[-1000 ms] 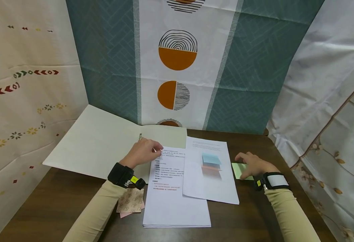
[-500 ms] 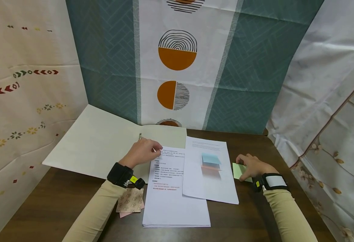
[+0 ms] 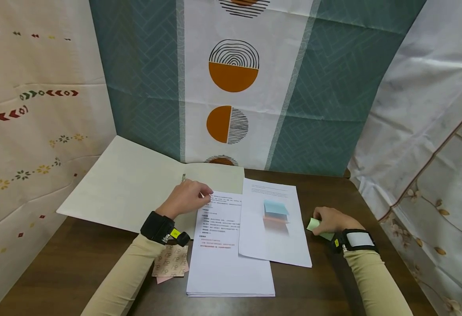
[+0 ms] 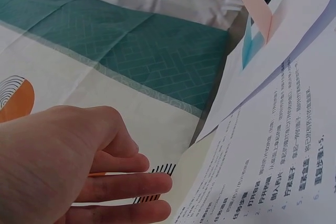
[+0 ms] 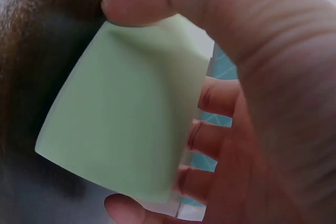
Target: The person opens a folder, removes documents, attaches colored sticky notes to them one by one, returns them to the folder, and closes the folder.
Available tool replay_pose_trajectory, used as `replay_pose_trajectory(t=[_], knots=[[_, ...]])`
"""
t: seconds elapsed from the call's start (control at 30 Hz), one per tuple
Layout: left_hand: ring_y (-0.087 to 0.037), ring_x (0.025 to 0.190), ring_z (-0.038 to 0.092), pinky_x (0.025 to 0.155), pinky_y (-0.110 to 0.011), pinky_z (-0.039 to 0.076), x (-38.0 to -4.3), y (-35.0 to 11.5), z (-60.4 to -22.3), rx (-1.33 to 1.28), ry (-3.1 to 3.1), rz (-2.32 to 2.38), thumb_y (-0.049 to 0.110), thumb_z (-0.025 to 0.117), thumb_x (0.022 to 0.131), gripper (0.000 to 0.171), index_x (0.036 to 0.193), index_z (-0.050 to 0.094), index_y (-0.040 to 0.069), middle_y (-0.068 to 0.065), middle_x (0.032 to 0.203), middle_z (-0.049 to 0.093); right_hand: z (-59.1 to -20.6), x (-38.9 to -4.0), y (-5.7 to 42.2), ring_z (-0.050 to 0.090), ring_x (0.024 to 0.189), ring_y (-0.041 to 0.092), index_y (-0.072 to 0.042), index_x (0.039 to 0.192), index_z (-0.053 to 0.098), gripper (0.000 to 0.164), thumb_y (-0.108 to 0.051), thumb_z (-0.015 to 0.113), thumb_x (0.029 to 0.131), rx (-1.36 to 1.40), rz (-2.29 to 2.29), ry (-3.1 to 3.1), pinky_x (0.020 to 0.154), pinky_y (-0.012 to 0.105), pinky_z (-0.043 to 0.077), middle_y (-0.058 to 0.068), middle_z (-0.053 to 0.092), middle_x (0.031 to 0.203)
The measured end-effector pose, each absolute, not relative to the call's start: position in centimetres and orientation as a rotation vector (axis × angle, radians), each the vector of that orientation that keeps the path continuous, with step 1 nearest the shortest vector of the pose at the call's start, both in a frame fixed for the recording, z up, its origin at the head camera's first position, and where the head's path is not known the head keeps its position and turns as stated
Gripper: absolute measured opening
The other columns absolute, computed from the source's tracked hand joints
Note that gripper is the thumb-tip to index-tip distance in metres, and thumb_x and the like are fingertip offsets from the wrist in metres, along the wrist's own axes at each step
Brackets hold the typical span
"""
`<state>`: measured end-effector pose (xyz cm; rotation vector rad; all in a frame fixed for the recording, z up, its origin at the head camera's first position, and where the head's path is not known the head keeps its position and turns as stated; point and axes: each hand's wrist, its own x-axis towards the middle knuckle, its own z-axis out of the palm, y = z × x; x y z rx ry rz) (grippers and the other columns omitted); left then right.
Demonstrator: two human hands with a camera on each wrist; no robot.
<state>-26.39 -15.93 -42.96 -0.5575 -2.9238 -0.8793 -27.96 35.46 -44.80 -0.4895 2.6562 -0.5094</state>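
Observation:
On the right side of the table, my right hand (image 3: pixel 335 220) grips a light green sticky note pad (image 5: pixel 115 108), thumb on one edge and fingers along the other side; the pad looks bent in the right wrist view. My left hand (image 3: pixel 185 197) hovers or rests by the top left corner of a printed paper stack (image 3: pixel 231 274), its fingers loosely curled around nothing. Overlapping that stack is a white sheet (image 3: pixel 274 245), which carries a blue sticky note (image 3: pixel 275 207) and a pink sticky note (image 3: pixel 271 218), both standing partly up.
A large cream folder (image 3: pixel 124 188) lies spread behind the left hand, with a small metal clip (image 3: pixel 183 177) on it. Below the left wrist sit a patterned note pad (image 3: pixel 170 262) and a pink paper (image 3: pixel 162 279). A patterned curtain (image 3: pixel 325 131) closes off the back.
My right hand's fingers have closed around the green sticky note pad, which now tilts and bends in the grip. The left hand has stayed in place.

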Motion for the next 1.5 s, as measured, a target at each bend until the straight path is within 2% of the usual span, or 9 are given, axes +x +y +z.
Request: replay_pose_trajectory(t=[0.2,0.4,0.6,0.9,1.3,1.4,1.5], knots=[[-0.02,0.09,0.071,0.077,-0.03,0.059,-26.4,-15.8,-43.1,-0.562,-2.933,-0.894,0.018,0.067,0.103,0.032,0.127,0.085,0.006,-0.01,0.11,0.086,-46.7,-29.0,37.7,0.054,0.076,0.018,-0.012,0.107,0.061,0.038,-0.036,0.083,0.086,-0.702,-0.587,2.675,0.064,0.033,0.043,0.004,0.062,0.092],[-0.02,0.089,0.071,0.075,-0.03,0.058,-26.5,-15.7,-43.1,-0.564,-2.926,-0.896,0.018,0.067,0.103,0.032,0.127,0.085,0.006,-0.01,0.11,0.086,-43.8,-27.4,35.4,0.059,0.08,0.021,-0.003,0.112,0.062,0.046,-0.027,0.086,0.081,-0.511,-0.584,2.767,0.068,0.035,0.049,0.009,0.067,0.096],[-0.02,0.089,0.071,0.077,-0.029,0.058,-26.4,-15.6,-43.1,-0.561,-2.935,-0.901,0.018,0.067,0.103,0.032,0.127,0.085,0.007,-0.009,0.109,0.086,-41.8,-26.9,33.5,0.063,0.082,0.02,0.0,0.12,0.06,0.048,-0.023,0.086,0.087,-0.441,-0.572,2.908,0.069,0.033,0.052,0.015,0.071,0.105],[-0.021,0.089,0.071,0.078,-0.031,0.061,-26.2,-15.6,-43.1,-0.537,-2.937,-0.927,0.017,0.067,0.103,0.032,0.127,0.085,0.007,-0.008,0.109,0.086,-39.4,-26.5,31.4,0.062,0.091,0.026,-0.006,0.124,0.06,0.047,-0.026,0.087,0.092,-0.44,-0.645,3.166,0.074,0.036,0.046,0.016,0.067,0.112],[-0.02,0.093,0.073,0.079,-0.029,0.057,-26.3,-15.7,-43.0,-0.607,-2.837,-0.964,0.02,0.07,0.105,0.03,0.128,0.085,0.008,-0.009,0.111,0.087,-41.0,-26.4,26.6,0.065,0.101,0.031,-0.006,0.125,0.064,0.046,-0.021,0.088,0.088,-0.514,-0.708,3.322,0.073,0.04,0.052,0.017,0.067,0.12],[-0.022,0.096,0.074,0.082,-0.032,0.057,-26.3,-15.6,-42.9,-0.644,-2.773,-1.007,0.019,0.071,0.104,0.03,0.128,0.085,0.008,-0.008,0.112,0.087,-41.4,-26.4,24.9,0.065,0.099,0.031,-0.005,0.124,0.065,0.049,-0.02,0.09,0.086,-0.614,-0.686,3.379,0.072,0.046,0.057,0.017,0.068,0.117],[-0.024,0.1,0.077,0.087,-0.041,0.061,-26.2,-15.4,-42.7,-0.699,-2.689,-1.066,0.016,0.072,0.104,0.028,0.127,0.085,0.007,-0.009,0.115,0.088,-41.6,-26.3,23.2,0.064,0.099,0.032,-0.005,0.123,0.065,0.051,-0.02,0.092,0.083,-0.734,-0.639,3.44,0.068,0.049,0.061,0.016,0.067,0.113]])
